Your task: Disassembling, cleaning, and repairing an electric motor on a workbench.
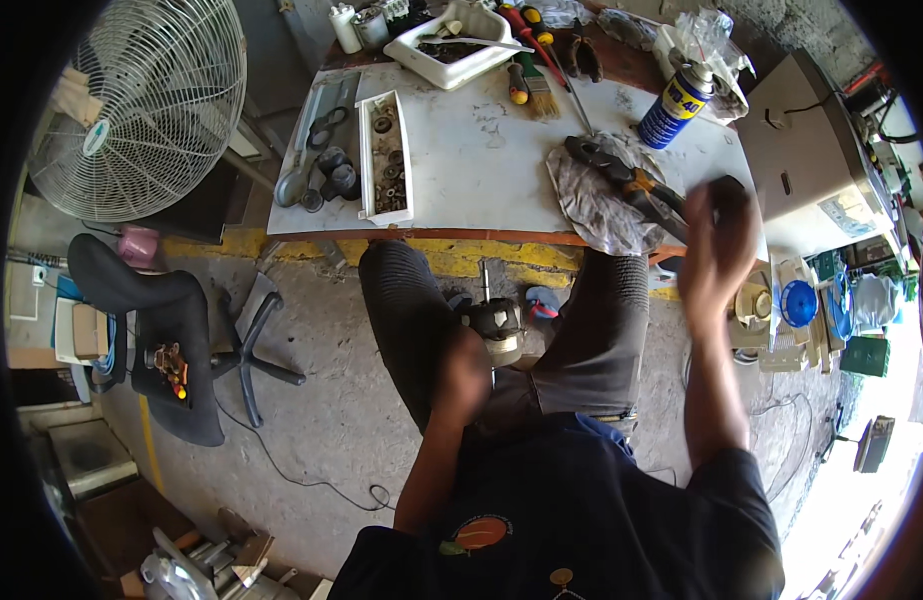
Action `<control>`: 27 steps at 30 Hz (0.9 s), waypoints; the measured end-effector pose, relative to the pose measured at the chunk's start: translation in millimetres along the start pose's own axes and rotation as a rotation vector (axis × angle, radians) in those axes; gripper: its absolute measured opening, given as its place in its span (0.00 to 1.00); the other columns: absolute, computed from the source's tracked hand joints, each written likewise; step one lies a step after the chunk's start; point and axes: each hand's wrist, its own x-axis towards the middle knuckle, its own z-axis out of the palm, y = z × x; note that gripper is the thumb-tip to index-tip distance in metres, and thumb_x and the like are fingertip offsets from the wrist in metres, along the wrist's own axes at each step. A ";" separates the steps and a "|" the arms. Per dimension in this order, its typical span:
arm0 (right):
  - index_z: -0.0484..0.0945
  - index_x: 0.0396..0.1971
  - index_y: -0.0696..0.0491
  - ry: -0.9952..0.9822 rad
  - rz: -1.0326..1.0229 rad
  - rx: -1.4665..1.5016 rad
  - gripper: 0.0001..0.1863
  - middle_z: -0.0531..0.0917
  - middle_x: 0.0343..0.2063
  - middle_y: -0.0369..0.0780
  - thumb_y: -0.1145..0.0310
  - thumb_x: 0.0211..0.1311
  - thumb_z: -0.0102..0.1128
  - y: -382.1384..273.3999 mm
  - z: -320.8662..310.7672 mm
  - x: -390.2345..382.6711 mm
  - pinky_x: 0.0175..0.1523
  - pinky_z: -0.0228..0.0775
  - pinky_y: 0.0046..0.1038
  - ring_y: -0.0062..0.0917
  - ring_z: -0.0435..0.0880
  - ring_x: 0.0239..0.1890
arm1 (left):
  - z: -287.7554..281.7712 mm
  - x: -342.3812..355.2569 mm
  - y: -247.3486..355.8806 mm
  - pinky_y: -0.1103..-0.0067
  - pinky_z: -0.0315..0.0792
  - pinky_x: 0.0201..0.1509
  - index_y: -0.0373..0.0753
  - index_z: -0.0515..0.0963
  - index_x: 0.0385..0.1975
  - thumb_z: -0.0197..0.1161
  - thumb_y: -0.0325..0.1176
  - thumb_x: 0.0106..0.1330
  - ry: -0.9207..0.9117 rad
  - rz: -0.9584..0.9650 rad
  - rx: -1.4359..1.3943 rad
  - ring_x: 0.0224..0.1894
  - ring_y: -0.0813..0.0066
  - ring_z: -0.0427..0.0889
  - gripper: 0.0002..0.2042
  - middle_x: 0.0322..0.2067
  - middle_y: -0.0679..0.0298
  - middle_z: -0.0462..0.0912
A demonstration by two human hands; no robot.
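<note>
Between my thighs stands a small electric motor with its thin shaft pointing up. My left hand is beside the motor's lower part; motion smears its fingers, so its grip does not show. My right hand is raised over the table's right front corner, blurred, its fingers closed around a dark object whose kind I cannot make out. Close to that hand, black-and-orange pliers lie on a stained rag at the table's front edge.
On the white table are a tray of small parts, a blue spray can, a paintbrush, a long screwdriver and a white basin. A fan and an office chair stand left.
</note>
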 end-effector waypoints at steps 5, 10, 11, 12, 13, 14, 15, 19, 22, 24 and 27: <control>0.84 0.37 0.60 -0.879 0.699 0.101 0.07 0.84 0.25 0.39 0.71 0.67 0.68 -18.9 17.2 -184.1 0.31 0.70 0.30 0.25 0.76 0.24 | -6.2 13.8 -1.7 0.61 0.77 0.67 0.36 0.67 0.74 0.55 0.53 0.81 -0.042 -0.039 0.219 0.63 0.50 0.84 0.32 0.65 0.50 0.81; 0.86 0.44 0.60 -0.849 1.356 0.530 0.08 0.87 0.30 0.36 0.76 0.68 0.69 26.3 47.1 -232.7 0.37 0.72 0.20 0.17 0.79 0.30 | -16.0 16.1 -5.0 0.73 0.76 0.61 0.38 0.78 0.62 0.61 0.41 0.80 0.038 -0.173 0.017 0.56 0.69 0.85 0.18 0.56 0.58 0.85; 0.86 0.44 0.60 -0.831 1.356 0.534 0.08 0.87 0.30 0.36 0.76 0.68 0.69 34.5 52.6 -241.1 0.37 0.72 0.20 0.17 0.79 0.30 | -12.3 18.3 -3.4 0.73 0.76 0.61 0.38 0.78 0.62 0.61 0.41 0.80 0.029 -0.183 0.026 0.56 0.69 0.85 0.18 0.56 0.58 0.85; 0.86 0.45 0.60 -0.826 1.334 0.543 0.09 0.88 0.31 0.36 0.76 0.67 0.70 41.9 58.7 -249.8 0.37 0.72 0.20 0.17 0.79 0.31 | -9.0 19.1 -1.7 0.73 0.76 0.61 0.38 0.78 0.62 0.60 0.42 0.80 0.013 -0.182 0.028 0.56 0.69 0.85 0.18 0.56 0.58 0.86; 0.86 0.45 0.60 -0.829 1.315 0.548 0.09 0.88 0.32 0.36 0.77 0.66 0.70 48.1 63.7 -258.8 0.38 0.72 0.20 0.17 0.80 0.31 | -4.5 17.1 -0.2 0.73 0.76 0.61 0.38 0.78 0.62 0.60 0.42 0.80 0.003 -0.178 0.024 0.56 0.69 0.85 0.18 0.56 0.59 0.86; 0.87 0.46 0.61 -0.834 1.291 0.552 0.10 0.89 0.33 0.36 0.77 0.66 0.70 51.3 67.0 -262.6 0.38 0.72 0.20 0.17 0.80 0.31 | 0.4 15.8 0.4 0.73 0.76 0.61 0.38 0.78 0.62 0.60 0.43 0.80 -0.009 -0.171 0.018 0.56 0.69 0.85 0.19 0.56 0.59 0.86; 0.87 0.47 0.61 -0.841 1.269 0.557 0.11 0.89 0.34 0.37 0.78 0.65 0.71 54.5 68.4 -266.2 0.39 0.72 0.19 0.17 0.80 0.32 | 4.4 15.5 0.4 0.73 0.76 0.61 0.38 0.78 0.62 0.60 0.43 0.81 -0.020 -0.162 0.012 0.56 0.69 0.85 0.19 0.56 0.59 0.86; 0.88 0.42 0.63 -0.759 1.194 0.592 0.10 0.88 0.30 0.35 0.74 0.64 0.72 38.8 71.9 -257.5 0.36 0.70 0.20 0.17 0.77 0.28 | 6.1 14.1 1.8 0.73 0.76 0.61 0.38 0.79 0.62 0.59 0.44 0.81 0.007 -0.137 0.037 0.56 0.68 0.85 0.19 0.56 0.60 0.86; 0.88 0.40 0.64 -0.738 1.140 0.602 0.10 0.88 0.29 0.34 0.73 0.63 0.73 33.6 74.3 -254.9 0.35 0.69 0.21 0.17 0.75 0.26 | 3.2 13.5 2.5 0.73 0.76 0.61 0.38 0.79 0.62 0.59 0.44 0.80 0.023 -0.132 0.048 0.56 0.68 0.85 0.19 0.56 0.61 0.86; 0.88 0.39 0.64 -0.741 1.076 0.598 0.10 0.88 0.28 0.34 0.74 0.61 0.74 32.0 75.5 -254.0 0.34 0.69 0.21 0.16 0.75 0.26 | 1.1 14.0 2.6 0.73 0.76 0.61 0.39 0.80 0.61 0.59 0.44 0.80 0.027 -0.140 0.056 0.56 0.69 0.85 0.19 0.55 0.61 0.86; 0.88 0.38 0.64 -0.724 1.050 0.573 0.10 0.87 0.26 0.35 0.74 0.60 0.75 27.6 76.1 -251.7 0.34 0.69 0.21 0.16 0.75 0.25 | 1.0 14.4 2.2 0.74 0.75 0.61 0.39 0.80 0.60 0.59 0.44 0.80 0.023 -0.141 0.072 0.55 0.70 0.85 0.18 0.55 0.62 0.87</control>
